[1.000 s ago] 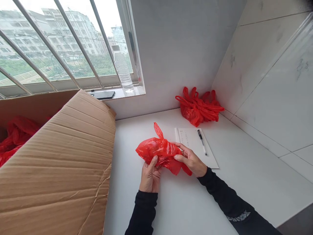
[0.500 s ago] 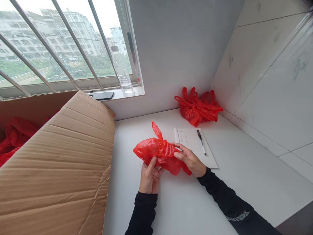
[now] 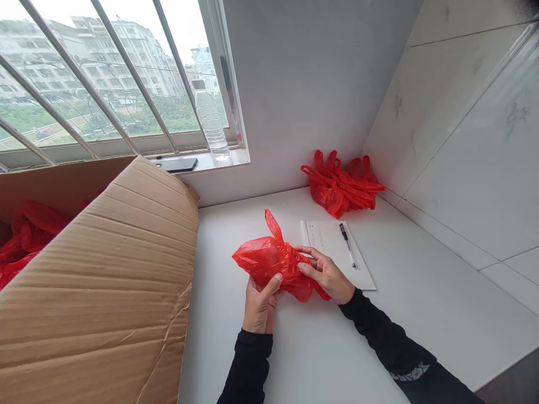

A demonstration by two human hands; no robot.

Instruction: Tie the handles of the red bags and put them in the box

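Observation:
Above the white table, both my hands hold one crumpled red plastic bag (image 3: pixel 261 258), with a handle loop sticking up from its top. My left hand (image 3: pixel 260 303) supports it from below, thumb pressed on the near side and the other fingers hidden beneath. At the bag's gathered right part, my right hand (image 3: pixel 328 274) pinches the plastic between thumb and fingers. Whatever the bag may contain cannot be made out. Just behind my right hand lies an open notebook (image 3: pixel 324 238) with writing, and a black-capped pen (image 3: pixel 347 244) rests on it.
A pile of red plastic bags (image 3: pixel 341 185) sits in the far corner against the walls. At left stands a large cardboard box (image 3: pixel 105 269) with more red bags (image 3: pixel 33 230) inside. The windowsill holds a clear bottle (image 3: pixel 211 123) and a dark phone (image 3: pixel 181 165).
My left hand has shifted slightly right, and its thumb has moved along the bag towards my right hand. The bag has moved a little right, its plastic more tightly gathered there.

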